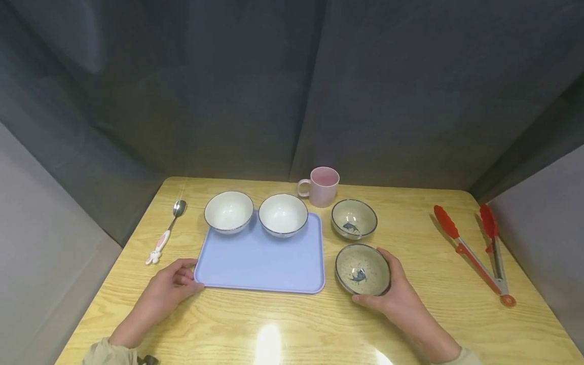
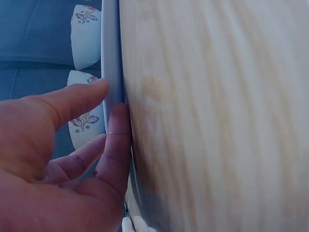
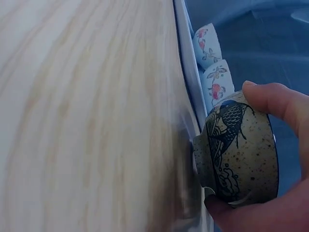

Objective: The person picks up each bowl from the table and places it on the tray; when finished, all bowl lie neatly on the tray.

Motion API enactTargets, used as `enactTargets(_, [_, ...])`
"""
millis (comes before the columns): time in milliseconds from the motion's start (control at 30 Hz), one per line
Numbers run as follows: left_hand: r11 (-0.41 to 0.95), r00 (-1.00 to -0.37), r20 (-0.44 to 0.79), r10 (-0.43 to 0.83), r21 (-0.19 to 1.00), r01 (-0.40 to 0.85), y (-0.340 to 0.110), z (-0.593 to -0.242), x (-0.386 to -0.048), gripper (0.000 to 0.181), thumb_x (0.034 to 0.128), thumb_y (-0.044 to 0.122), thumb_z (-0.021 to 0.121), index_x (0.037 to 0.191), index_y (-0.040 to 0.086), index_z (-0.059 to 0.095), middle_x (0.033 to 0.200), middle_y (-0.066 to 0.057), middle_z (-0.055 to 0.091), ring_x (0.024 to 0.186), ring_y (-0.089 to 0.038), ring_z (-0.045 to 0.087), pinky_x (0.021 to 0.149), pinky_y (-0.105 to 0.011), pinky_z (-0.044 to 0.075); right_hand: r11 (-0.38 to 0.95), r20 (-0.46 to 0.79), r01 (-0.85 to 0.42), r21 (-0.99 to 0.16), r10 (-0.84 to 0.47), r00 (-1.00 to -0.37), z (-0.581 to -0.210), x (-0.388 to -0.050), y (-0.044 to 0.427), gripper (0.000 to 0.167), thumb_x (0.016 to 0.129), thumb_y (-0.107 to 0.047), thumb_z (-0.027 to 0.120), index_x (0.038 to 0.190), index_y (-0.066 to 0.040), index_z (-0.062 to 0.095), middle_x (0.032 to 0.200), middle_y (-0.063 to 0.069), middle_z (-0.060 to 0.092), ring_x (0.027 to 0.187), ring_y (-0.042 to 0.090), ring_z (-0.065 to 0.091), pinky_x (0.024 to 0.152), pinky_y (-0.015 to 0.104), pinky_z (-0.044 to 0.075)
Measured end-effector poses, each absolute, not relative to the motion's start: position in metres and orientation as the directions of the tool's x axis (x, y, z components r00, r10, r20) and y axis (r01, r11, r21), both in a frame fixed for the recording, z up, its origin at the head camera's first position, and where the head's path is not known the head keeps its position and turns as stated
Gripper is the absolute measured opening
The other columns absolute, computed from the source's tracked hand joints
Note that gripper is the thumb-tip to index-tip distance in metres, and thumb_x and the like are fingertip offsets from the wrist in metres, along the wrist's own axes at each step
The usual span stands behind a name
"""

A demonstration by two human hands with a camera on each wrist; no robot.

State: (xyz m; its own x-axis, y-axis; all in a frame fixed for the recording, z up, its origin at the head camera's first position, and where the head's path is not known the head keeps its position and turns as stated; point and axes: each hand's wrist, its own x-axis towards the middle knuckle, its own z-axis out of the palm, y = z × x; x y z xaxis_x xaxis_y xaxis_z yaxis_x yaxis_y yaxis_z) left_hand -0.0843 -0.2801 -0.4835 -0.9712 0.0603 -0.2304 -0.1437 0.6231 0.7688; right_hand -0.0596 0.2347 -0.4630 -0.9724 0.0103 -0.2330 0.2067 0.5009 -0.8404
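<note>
At the front left corner of a light blue tray (image 1: 264,266), my left hand (image 1: 166,289) pinches the rim between thumb and fingers. My right hand (image 1: 403,299) grips a speckled beige bowl (image 1: 363,271) by its side, right of the tray. In the right wrist view this bowl shows a dark fish drawing on its outer wall. Two white bowls, a left one (image 1: 229,213) and a right one (image 1: 283,215), stand along the tray's back edge. Behind the held bowl is a second beige fish bowl (image 1: 354,219).
A pink mug (image 1: 324,187) stands at the back of the wooden table (image 1: 219,324). On the left lies a spoon (image 1: 163,241) with a white rabbit handle. Red-tipped tongs (image 1: 479,271) lie spread on the right. A dark curtain (image 1: 246,101) hangs behind the table.
</note>
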Motion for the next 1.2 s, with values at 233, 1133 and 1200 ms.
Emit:
enactTargets(233, [0.629, -0.972, -0.229, 0.052, 0.764, -0.147, -0.281, -0.485, -0.085, 0.068, 0.0971, 0.023, 0.09, 0.154, -0.001, 0.06, 0.118, -0.01, 0.073, 0.101, -0.015, 0.069, 0.08, -0.022, 0.058, 0.486, -0.196, 0.162, -0.859, -0.021, -0.98, -0.459, -0.063, 0.225, 0.134, 0.077, -0.02, 0.104, 0.176, -0.011, 0.014, 0.175, 0.025, 0.035, 0.157, 0.046, 0.042, 0.13, 0.065, 0.035])
enactTargets(1133, [0.621, -0.975, -0.219, 0.043, 0.77, -0.145, -0.278, -0.486, -0.086, 0.067, 0.0963, 0.02, 0.09, 0.153, -0.002, 0.061, 0.115, -0.011, 0.073, 0.098, -0.014, 0.069, 0.078, -0.022, 0.057, 0.45, -0.156, 0.048, -0.892, -0.206, -0.966, -0.432, -0.09, 0.162, 0.132, 0.072, -0.024, 0.106, 0.175, -0.024, 0.025, 0.176, 0.019, 0.039, 0.163, 0.043, 0.041, 0.134, 0.067, 0.031])
enactTargets(1200, [0.622, -0.975, -0.221, 0.037, 0.768, -0.151, -0.278, -0.486, -0.085, 0.067, 0.0962, 0.019, 0.09, 0.153, -0.001, 0.061, 0.115, -0.01, 0.073, 0.099, -0.015, 0.069, 0.078, -0.021, 0.057, 0.452, -0.16, 0.044, -0.891, -0.221, -0.962, -0.43, -0.093, 0.155, 0.132, 0.071, -0.025, 0.106, 0.175, -0.022, 0.025, 0.177, 0.019, 0.039, 0.163, 0.044, 0.04, 0.134, 0.069, 0.03])
